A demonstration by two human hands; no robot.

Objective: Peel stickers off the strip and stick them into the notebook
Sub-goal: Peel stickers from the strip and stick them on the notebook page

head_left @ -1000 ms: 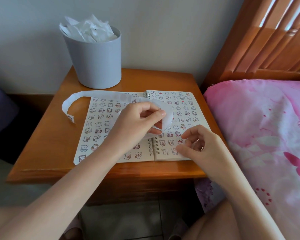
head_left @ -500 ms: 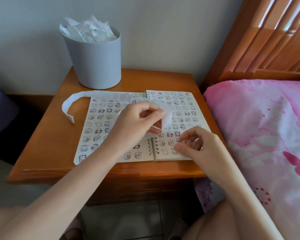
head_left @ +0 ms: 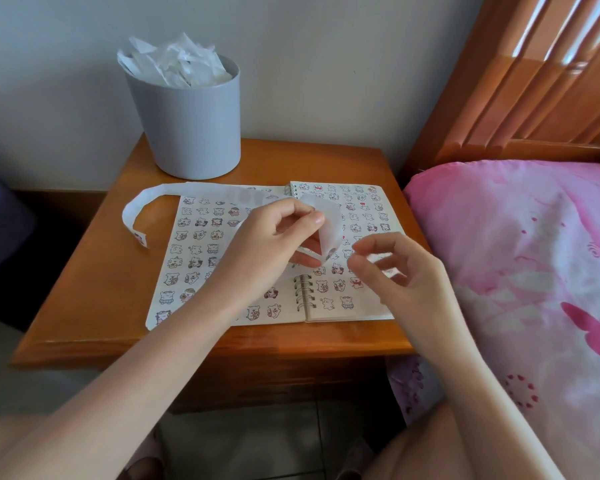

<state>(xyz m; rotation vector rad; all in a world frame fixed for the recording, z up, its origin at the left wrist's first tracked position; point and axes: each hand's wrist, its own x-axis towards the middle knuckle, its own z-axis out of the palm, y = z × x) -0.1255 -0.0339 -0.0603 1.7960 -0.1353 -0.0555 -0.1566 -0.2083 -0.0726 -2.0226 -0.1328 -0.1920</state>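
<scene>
Lifting off the notebook by the front edge of the counter, the right hand, grip blurred beyond telling, nears the strip the left hand pinches above it, likely for another sticker.

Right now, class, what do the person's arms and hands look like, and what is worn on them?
The left hand and right hand lead to bare forearms: no sleeve, watch or bracelet shows. Visible nails look short, unpainted. Motion blurs the right hand, so small details there cannot be told.
</scene>
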